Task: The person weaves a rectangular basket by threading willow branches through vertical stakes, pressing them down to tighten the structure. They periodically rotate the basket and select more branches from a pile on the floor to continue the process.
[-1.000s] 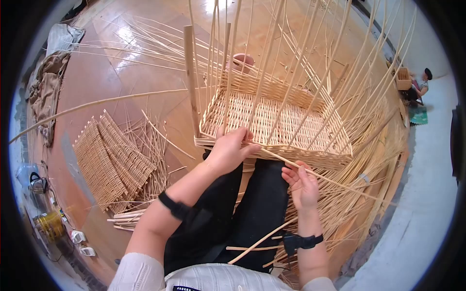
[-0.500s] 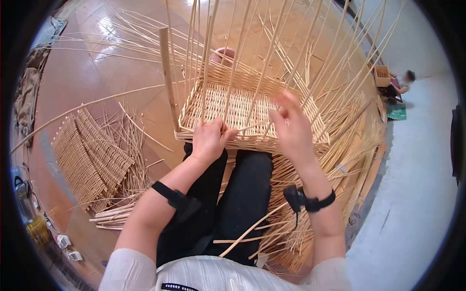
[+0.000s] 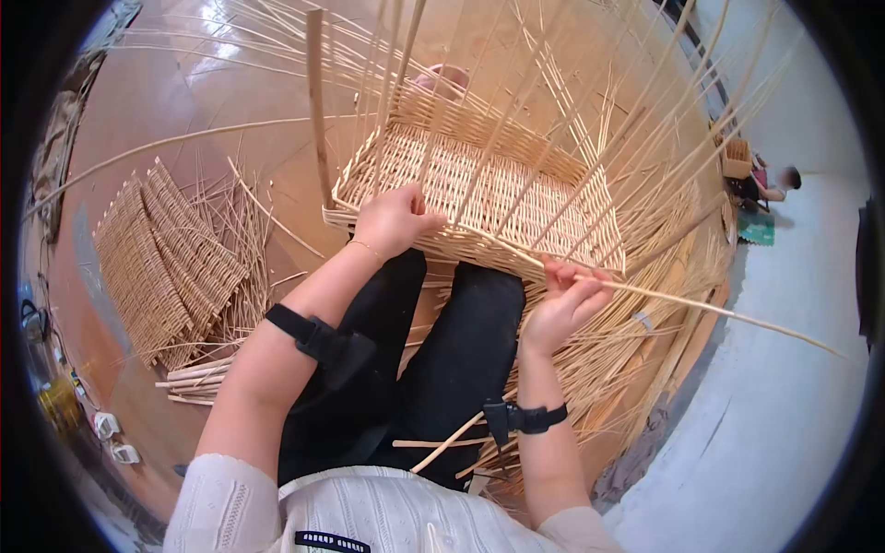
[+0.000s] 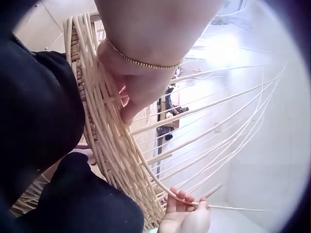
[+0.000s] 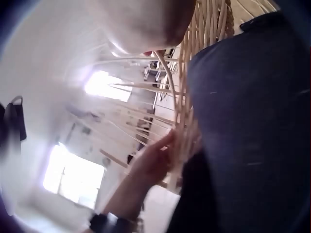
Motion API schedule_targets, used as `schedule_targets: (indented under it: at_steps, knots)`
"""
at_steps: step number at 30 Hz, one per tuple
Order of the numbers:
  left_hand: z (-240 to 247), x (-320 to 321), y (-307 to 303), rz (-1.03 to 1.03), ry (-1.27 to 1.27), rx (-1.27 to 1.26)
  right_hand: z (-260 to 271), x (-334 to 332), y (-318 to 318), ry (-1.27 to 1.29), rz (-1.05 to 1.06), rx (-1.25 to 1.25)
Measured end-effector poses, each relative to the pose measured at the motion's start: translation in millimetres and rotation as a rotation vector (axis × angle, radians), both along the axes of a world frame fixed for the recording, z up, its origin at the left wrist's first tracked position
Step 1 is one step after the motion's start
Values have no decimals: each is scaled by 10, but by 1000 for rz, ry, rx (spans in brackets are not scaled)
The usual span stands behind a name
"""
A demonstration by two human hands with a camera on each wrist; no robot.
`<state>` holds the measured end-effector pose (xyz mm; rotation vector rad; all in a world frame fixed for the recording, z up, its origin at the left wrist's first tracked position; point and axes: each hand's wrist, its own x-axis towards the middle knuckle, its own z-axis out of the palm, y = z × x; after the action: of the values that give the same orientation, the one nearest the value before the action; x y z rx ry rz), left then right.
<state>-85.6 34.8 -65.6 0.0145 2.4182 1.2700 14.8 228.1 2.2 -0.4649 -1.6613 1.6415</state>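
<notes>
A half-woven wicker basket point(image 3: 479, 189) with tall upright stakes sits over the person's knees, its near wall toward the body. The left hand point(image 3: 392, 221) grips that wall near its left end, thumb along the rim and fingers curled to the inner side. Along the near rim runs a long weaving rod point(image 3: 719, 309), which passes in front of the stakes and out past the right corner. The right hand point(image 3: 567, 309) pinches this rod between thumb and fingers near the right corner. In the left wrist view the rod point(image 4: 155, 177) bends from the wall to the right fingers.
Woven wicker panels point(image 3: 171, 258) lie on the floor at left, with thin offcuts beside them. A large bundle of loose rods point(image 3: 590, 396) spreads at right, under the basket's corner. A pink container point(image 3: 442, 81) stands behind the basket. Another person point(image 3: 770, 189) sits at far right.
The right hand rose over the basket's near wall, then came down and right, drawing the rod along the rim. The left hand has stayed on the near wall.
</notes>
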Motion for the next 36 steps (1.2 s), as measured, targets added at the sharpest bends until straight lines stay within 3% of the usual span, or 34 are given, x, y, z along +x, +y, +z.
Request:
schedule_targets:
  at_steps: [3, 4, 5, 7, 9, 11, 13, 15, 16, 17, 18, 19, 23, 27, 29, 30, 32, 34, 35, 36]
  knots:
    - [-17, 93, 77, 28, 88, 67, -58, 36, 51, -35, -31, -147]
    - [133, 75, 122, 112, 14, 21, 139, 184, -194, -47, 14, -169]
    - [149, 59, 115, 123, 4, 24, 214, 359, -428, 39, 269, -24]
    - [115, 64, 63, 147, 6, -9, 201, 505, -549, -40, 395, 176]
    - [101, 144, 1, 145, 83, -80, 160, 396, -298, -30, 304, -52]
    - [150, 241, -56, 404, 617, 112, 101, 403, -182, -95, 338, 15]
    - [231, 318, 52, 429, 627, 209, 21, 432, -180, -87, 319, -37]
    - [304, 366, 333, -86, 552, 145, -17, 444, -138, -88, 319, -83]
    - [289, 296, 339, -83, 549, 148, -12, 437, -72, -201, 278, -203]
    - [263, 142, 351, -227, 377, 114, -4, 417, 6, -311, 230, -319]
    - [234, 59, 386, -371, 203, 85, 63, 417, 132, -314, 302, -440]
    - [181, 61, 387, -371, 196, 95, 100, 400, 248, -273, 229, -457]
    - [44, 91, 379, -268, 251, 143, 149, 343, 568, -246, 245, -228]
    - [-98, 165, 479, -127, 473, 206, 736, -418, 268, -431, 337, 1179]
    - [-40, 154, 481, -78, 429, 51, 843, -991, -14, -188, 257, 1556]
    - [-47, 148, 482, -39, 412, 57, 877, -1171, -57, -167, 257, 1552]
    - [-4, 130, 420, -44, 371, 101, 895, -1344, -128, -384, 499, 649]
    - [-71, 60, 355, -85, 316, 164, 913, -1078, -115, -87, 441, 333]
    - [-127, 33, 367, -39, 182, 303, 742, -813, 58, -107, 325, 354]
    - [-101, 17, 359, -47, 160, 253, 487, -533, 271, -115, 202, 383]
